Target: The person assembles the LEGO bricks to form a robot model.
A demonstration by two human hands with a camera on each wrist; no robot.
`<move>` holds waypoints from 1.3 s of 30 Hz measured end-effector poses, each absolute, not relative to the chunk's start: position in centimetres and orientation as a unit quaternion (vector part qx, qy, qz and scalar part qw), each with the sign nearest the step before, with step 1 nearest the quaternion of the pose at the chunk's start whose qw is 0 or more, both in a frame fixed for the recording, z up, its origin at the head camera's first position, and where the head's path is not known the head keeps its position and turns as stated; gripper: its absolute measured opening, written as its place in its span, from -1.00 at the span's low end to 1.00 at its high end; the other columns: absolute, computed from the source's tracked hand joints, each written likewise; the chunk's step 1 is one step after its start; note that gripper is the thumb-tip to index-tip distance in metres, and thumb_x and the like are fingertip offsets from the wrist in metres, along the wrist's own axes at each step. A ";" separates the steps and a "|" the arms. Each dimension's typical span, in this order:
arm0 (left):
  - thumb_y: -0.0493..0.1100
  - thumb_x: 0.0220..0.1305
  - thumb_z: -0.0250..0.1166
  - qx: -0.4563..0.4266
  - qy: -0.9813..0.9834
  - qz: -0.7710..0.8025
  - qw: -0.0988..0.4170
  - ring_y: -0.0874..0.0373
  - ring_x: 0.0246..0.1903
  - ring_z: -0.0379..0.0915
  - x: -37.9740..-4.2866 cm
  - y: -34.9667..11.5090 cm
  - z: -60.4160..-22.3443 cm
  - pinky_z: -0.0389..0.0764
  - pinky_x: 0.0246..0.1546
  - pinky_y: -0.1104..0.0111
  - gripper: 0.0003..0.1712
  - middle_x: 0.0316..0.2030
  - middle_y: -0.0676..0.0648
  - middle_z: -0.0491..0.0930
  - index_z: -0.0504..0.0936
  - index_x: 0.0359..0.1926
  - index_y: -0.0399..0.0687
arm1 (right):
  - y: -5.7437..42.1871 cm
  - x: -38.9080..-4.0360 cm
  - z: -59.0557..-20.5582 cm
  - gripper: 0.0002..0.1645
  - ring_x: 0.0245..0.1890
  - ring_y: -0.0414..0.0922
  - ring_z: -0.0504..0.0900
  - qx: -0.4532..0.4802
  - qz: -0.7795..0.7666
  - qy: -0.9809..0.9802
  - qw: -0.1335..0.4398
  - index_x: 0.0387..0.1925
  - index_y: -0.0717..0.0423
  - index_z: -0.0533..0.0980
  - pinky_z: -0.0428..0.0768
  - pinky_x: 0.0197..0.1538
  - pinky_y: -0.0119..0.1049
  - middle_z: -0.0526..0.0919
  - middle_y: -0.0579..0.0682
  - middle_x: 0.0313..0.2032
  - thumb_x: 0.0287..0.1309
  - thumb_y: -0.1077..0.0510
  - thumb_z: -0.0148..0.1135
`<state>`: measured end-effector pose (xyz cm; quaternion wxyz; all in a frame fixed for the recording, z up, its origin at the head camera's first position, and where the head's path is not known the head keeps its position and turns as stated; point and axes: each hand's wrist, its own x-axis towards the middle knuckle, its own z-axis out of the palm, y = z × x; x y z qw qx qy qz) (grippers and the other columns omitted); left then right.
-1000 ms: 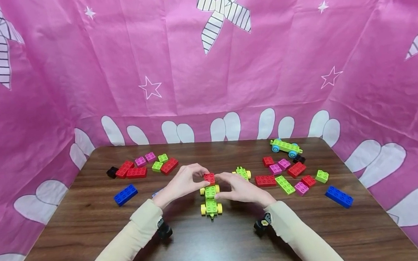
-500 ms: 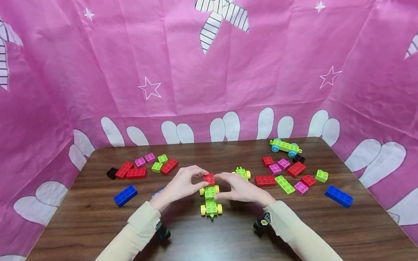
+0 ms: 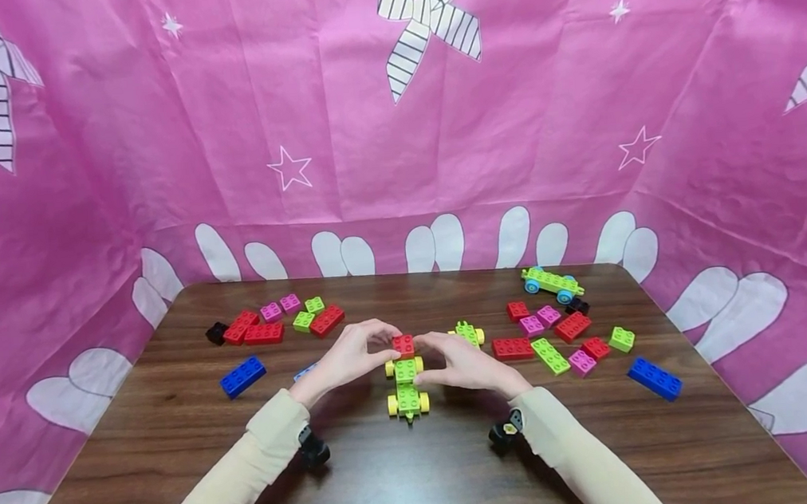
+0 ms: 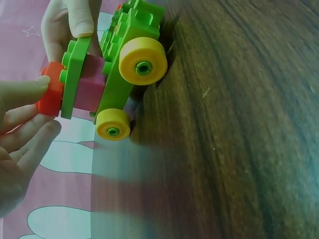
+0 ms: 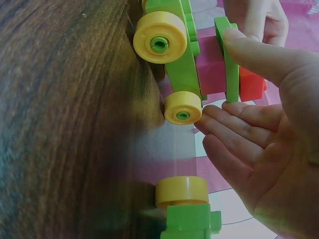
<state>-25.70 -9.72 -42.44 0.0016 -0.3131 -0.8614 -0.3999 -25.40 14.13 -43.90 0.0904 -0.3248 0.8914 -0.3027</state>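
My left hand (image 3: 346, 359) pinches a red brick (image 4: 51, 92) between thumb and fingertips. That brick sits at one end on the studs of a green plate (image 4: 75, 79). Beneath the plate is a pink brick (image 5: 211, 64), set on a green toy car base (image 3: 408, 400) with yellow wheels (image 5: 183, 107). My right hand (image 3: 462, 365) holds the plate by its two ends, thumb on the near end and fingertips at the far one. The car base stands on the table, its hitch end toward me.
Another green base with yellow wheels (image 3: 467, 334) stands just behind my right hand. Loose bricks lie on both sides, with blue bricks (image 3: 243, 376) (image 3: 655, 380) nearest. A green base with blue wheels (image 3: 553, 284) is at the back right of the wooden table (image 3: 424, 482).
My left wrist has shifted slightly left and toward me. Both hands keep the same holds, and the car stays in place.
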 end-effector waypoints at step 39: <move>-0.04 0.14 0.33 -0.311 -0.870 -0.380 0.037 0.19 -0.14 0.57 -25.4 -9.9 -43.0 0.60 -0.06 0.26 -0.64 -0.14 0.03 0.65 0.61 -0.02 0.02 | 13.9 -24.9 -43.5 -0.17 0.14 -0.15 0.51 -0.302 -0.316 0.894 0.101 0.22 -0.05 0.37 0.49 0.20 -0.08 0.53 -0.09 0.14 -0.05 -0.33 0.30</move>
